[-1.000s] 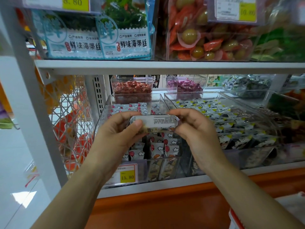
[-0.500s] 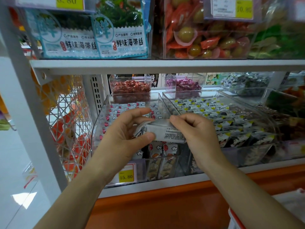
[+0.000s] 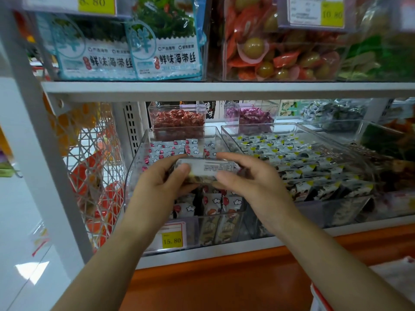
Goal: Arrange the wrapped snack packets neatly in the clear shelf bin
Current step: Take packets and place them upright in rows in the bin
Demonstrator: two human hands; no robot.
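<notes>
Head view: we have the packet [image 3: 207, 170] pinched at both ends, left hand [image 3: 161, 185] at nine o'clock and right hand [image 3: 251, 187] at three, each grip clamped on it. Half a second back it sat tilted and partly unfolded between our fingers; now it lies level, printed label up, squared off. We judge it ready to set down. It hovers over the front of the clear bin [image 3: 134, 176], above the cloud-printed packets [image 3: 215, 203] standing there. At three o'clock the neighbouring bin [image 3: 336, 158] holds neat rows. The price tag [image 3: 171, 240] sits at six.
</notes>
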